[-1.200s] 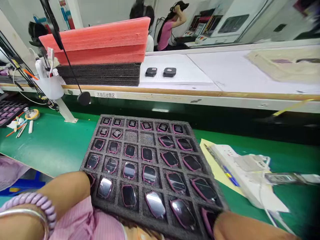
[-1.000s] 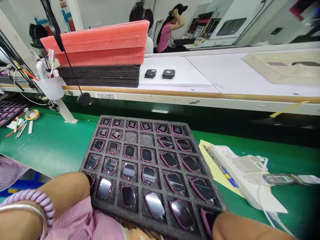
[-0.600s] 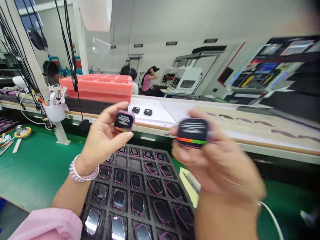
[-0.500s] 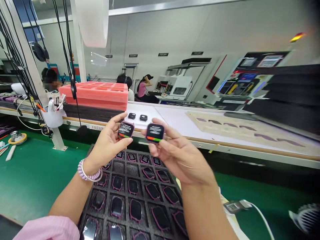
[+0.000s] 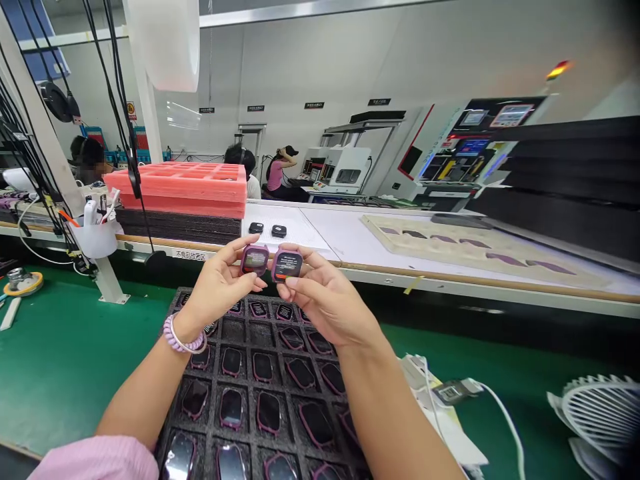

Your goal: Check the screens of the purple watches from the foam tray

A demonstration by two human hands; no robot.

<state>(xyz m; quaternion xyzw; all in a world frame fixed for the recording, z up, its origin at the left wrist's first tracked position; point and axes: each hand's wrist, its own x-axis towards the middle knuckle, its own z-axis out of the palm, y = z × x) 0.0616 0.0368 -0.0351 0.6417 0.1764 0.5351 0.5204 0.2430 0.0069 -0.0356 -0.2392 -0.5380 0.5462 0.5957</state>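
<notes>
My left hand (image 5: 220, 287) holds a smartwatch case (image 5: 255, 260) by its edges, its screen facing me. In my right hand (image 5: 333, 297) is a second smartwatch case (image 5: 287, 265), with white text and a coloured bar lit on its display. The two cases are side by side, almost touching, above the far end of a black foam tray (image 5: 253, 393). Many more purple-framed watch cases (image 5: 269, 412) lie in the tray's compartments. A couple of compartments near the far end hold none.
Two small black pieces (image 5: 279, 231) lie on the white shelf (image 5: 340, 250), beside red foam trays (image 5: 180, 190) stacked on black ones. A beige board (image 5: 425, 247) with dark strips lies to the right. Cables (image 5: 505, 413) and a small white fan (image 5: 600, 420) are at the right. Other people sit behind.
My right hand has moved left and brought its watch case close to the one in my left hand. The view has shifted slightly, and the left case's screen now shows a greyish reflection.
</notes>
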